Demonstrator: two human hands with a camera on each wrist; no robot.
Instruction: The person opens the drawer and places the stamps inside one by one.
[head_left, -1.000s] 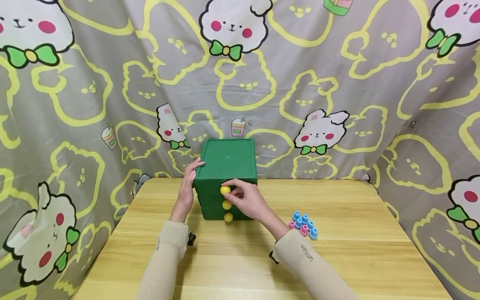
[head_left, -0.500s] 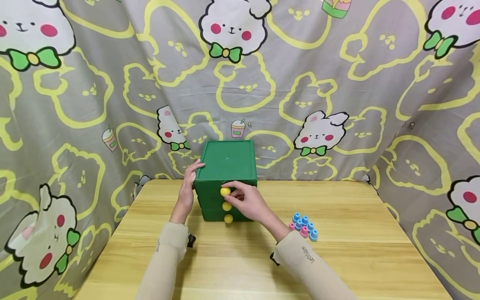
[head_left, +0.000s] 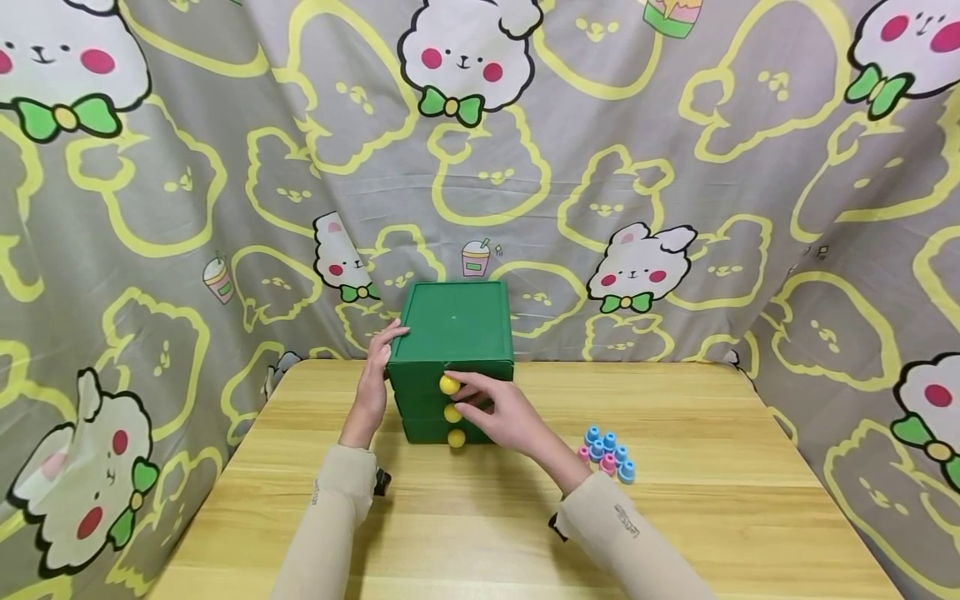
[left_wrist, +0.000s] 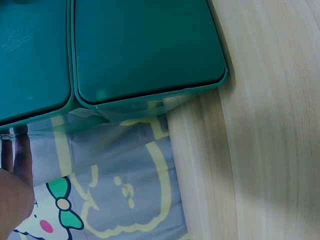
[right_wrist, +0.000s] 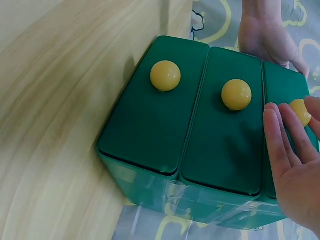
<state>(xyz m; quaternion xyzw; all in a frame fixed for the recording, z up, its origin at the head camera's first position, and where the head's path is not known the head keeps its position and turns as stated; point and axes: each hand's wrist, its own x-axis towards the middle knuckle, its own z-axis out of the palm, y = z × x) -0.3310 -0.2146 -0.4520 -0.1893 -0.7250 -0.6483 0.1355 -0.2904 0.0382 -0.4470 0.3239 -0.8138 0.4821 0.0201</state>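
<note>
A green cabinet [head_left: 457, 321] with three stacked drawers stands on the table, each drawer front bearing a round yellow knob. All three drawers look pushed in. My left hand [head_left: 369, 387] rests flat along the cabinet's left side, fingertips over its top edge. At the front, my right hand [head_left: 506, 410] is by the top knob [head_left: 449, 384], its index fingertip close to or touching it and its thumb spread away below. In the right wrist view, the fingers extend straight beside the top drawer, while the middle knob [right_wrist: 236, 95] and bottom knob [right_wrist: 165, 76] are untouched.
A cluster of small blue cups [head_left: 621, 454] and pink cups [head_left: 607, 464] sits to the right on the wooden table [head_left: 712, 533]. A patterned grey curtain [head_left: 495, 150] hangs behind the table and along both sides.
My right hand has loosened from its pinch on the top knob, the thumb moving down and away and the wrist shifting slightly right. The left hand stays put.
</note>
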